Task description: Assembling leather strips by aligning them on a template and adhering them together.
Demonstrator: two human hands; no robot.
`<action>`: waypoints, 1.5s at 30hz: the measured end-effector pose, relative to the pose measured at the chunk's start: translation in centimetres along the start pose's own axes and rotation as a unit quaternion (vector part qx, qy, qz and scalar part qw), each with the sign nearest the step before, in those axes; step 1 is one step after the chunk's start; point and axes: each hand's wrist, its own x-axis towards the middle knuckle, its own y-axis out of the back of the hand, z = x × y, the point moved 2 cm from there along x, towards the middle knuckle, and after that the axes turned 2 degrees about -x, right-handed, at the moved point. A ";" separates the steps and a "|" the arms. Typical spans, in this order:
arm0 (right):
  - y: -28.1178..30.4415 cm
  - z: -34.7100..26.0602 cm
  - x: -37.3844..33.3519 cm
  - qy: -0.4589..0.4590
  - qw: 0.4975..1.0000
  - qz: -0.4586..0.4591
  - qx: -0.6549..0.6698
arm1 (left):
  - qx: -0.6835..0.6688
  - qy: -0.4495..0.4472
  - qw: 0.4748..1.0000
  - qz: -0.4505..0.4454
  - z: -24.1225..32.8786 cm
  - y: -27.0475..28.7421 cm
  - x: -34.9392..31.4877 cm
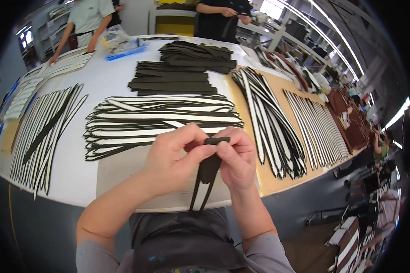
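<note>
Both hands' fingers [200,154] tight on black strip [209,168]

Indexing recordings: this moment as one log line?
left hand: pinching dark strip; right hand: pinching same strip; beyond: black-and-white strips

At eleven o'clock we note a blue tray [128,53] bearing a clear plastic bag [115,38]; beyond it stands a co-worker in a pale shirt [90,16]. At twelve we find a second co-worker, in black [218,28], beside a yellow-backed shelving unit [173,28]. Between one and two, we observe fluorescent ceiling tubes [336,22]; at three, stacked brown pieces [348,123].
</note>
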 end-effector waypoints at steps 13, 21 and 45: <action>-1.3 -3.5 -0.7 0.025 0.957 -0.097 -0.273 | -0.003 -0.049 0.996 -0.073 0.2 0.9 -2.0; -2.3 -4.0 -1.4 0.022 0.971 -0.134 -0.196 | 0.064 -0.115 0.983 -0.125 1.5 1.9 -2.8; -2.2 -4.0 -1.9 0.131 0.955 -0.055 -0.260 | 0.140 -0.143 0.979 -0.043 1.1 1.8 -2.8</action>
